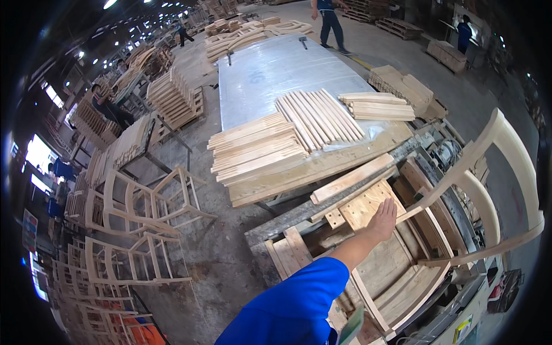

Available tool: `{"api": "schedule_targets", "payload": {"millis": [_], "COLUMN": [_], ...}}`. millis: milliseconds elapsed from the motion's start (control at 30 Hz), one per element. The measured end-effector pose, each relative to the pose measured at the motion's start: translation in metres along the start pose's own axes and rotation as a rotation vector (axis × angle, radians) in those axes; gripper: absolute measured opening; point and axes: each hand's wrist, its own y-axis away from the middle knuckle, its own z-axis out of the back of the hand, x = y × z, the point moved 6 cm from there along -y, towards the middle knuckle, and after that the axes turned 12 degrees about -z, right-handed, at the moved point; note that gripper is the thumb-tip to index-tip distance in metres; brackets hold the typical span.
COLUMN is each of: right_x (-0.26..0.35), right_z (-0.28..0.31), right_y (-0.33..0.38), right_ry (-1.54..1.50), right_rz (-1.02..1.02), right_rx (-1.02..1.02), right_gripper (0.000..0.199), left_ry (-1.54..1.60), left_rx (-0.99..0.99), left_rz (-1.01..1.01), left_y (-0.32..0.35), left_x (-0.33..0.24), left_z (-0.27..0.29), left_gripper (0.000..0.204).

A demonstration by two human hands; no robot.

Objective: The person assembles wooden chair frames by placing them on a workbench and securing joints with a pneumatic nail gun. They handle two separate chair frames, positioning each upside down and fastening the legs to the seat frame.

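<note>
My left hand point(382, 222) reaches in from the lower edge in a blue sleeve. Its fingers are stretched out and close together, beside the lower end of a curved chair post. Under and beside it is a plywood board point(364, 206) with small holes. An unpainted wooden chair frame point(440, 192) lies tilted on the workbench, its curved back point(520, 167) rising at the right. Whether my palm presses on the post's end is hidden. A green piece point(352, 326) shows below my sleeve. My right hand is out of view.
Ahead, a plastic-covered table point(259, 75) bears stacked wooden slats point(256, 144) and two hammers. Assembled chair frames point(152, 201) stand on the floor at left. A squared wooden beam point(352, 178) lies on the bench's far edge. Several people are farther off, one walking point(331, 26).
</note>
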Motion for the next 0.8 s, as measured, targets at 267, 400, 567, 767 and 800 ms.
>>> {"api": "schedule_targets", "payload": {"millis": [267, 400, 567, 767, 800], "right_x": [0.014, -0.029, -0.024, -0.023, -0.026], "right_z": [-0.009, -0.014, -0.014, -0.017, -0.016], "right_y": [0.038, 0.028, 0.045, 0.048, 0.047], "right_ry": [-0.221, -0.702, -0.820, -0.794, -0.810], "right_rz": [-0.161, -0.112, -0.252, -0.344, -0.365], "right_rx": [-0.127, -0.039, -0.041, -0.014, 0.011], "right_gripper": [0.051, 0.026, 0.032, 0.036, 0.037], "left_ry": [0.310, 0.307, 0.228, 0.236, 0.240], "left_rx": [0.201, 0.182, 0.123, 0.124, 0.120], "left_rz": [-0.062, -0.071, -0.103, -0.075, -0.069], "left_y": [0.052, 0.066, 0.048, 0.055, 0.058], "left_x": [0.031, 0.066, 0.050, 0.057, 0.059], "left_z": [0.024, -0.002, 0.000, 0.000, 0.000], "left_gripper": [0.100, 0.113, 0.107, 0.104, 0.104]}}
